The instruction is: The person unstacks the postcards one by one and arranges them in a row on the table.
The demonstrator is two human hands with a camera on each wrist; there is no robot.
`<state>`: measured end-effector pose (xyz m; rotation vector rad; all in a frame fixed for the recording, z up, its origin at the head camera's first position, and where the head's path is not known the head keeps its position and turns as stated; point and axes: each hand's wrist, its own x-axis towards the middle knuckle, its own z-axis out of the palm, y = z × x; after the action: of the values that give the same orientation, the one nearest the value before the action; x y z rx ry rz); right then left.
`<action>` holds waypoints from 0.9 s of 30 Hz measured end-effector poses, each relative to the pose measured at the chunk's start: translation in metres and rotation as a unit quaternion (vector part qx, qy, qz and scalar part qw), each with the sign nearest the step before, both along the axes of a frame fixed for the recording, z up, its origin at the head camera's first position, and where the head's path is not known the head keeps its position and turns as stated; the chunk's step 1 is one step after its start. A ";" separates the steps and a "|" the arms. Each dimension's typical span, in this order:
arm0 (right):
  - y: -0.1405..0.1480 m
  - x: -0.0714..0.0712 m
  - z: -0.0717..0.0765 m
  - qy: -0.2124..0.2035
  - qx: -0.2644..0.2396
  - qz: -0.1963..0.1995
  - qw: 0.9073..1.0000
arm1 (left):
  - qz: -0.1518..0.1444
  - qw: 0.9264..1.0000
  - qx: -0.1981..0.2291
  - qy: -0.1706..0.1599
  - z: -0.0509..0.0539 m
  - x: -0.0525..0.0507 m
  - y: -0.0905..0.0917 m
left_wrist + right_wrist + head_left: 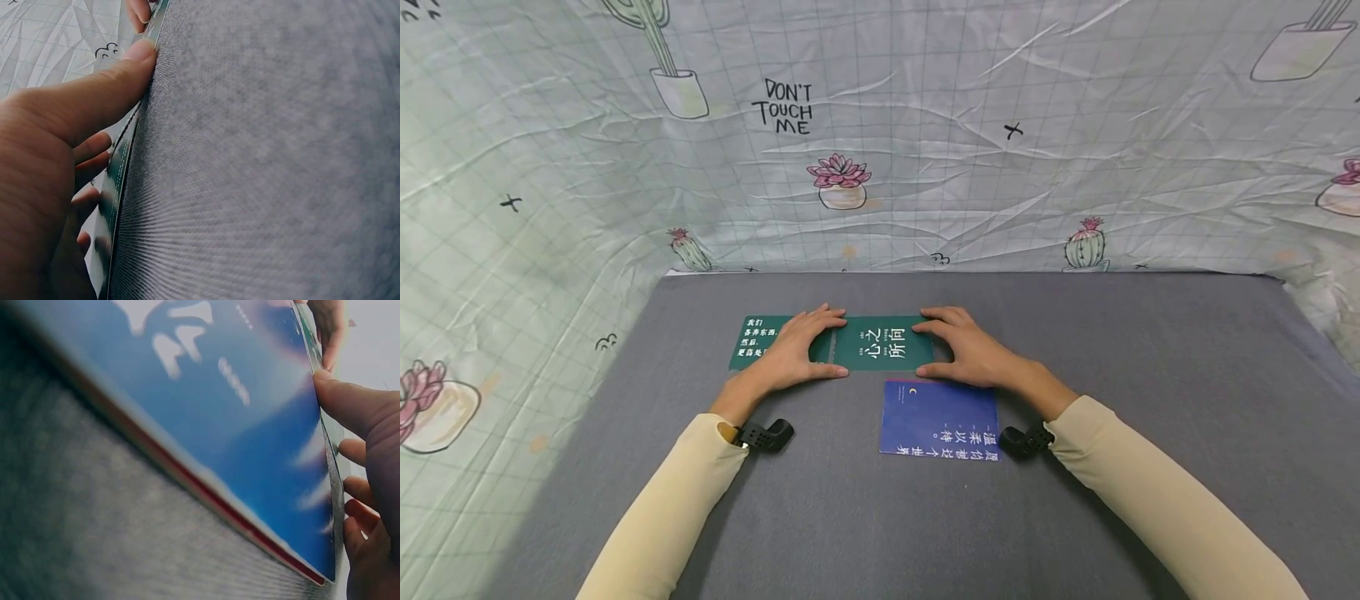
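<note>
A green booklet (883,354) with large white characters lies flat in the middle of the table, as the head view shows. My left hand (793,346) holds its left end, thumb at the near edge and fingers at the far edge. At its right end my right hand (973,350) grips it the same way. Against its left side lies another green panel (752,340) with white text, partly covered by my left hand; whether the two are joined I cannot tell. Close below the right hand rests a blue booklet (936,417), its reddish edge showing in the right wrist view.
Grey cloth covers the table (850,517). A pale printed curtain (940,167) rises behind it and on the left side. Both wrists wear a black band device (767,435). The blue booklet lies between the forearms, nearer the right one.
</note>
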<state>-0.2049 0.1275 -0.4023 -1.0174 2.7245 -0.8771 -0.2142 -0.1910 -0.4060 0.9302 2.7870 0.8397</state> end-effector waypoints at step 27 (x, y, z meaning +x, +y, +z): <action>0.001 0.000 0.000 -0.007 -0.002 0.000 1.000 | 0.001 1.000 -0.009 -0.005 0.003 0.000 0.001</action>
<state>-0.2054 0.1285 -0.4023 -1.0079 2.7130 -0.8853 -0.2137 -0.1902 -0.4030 0.9174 2.7830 0.8172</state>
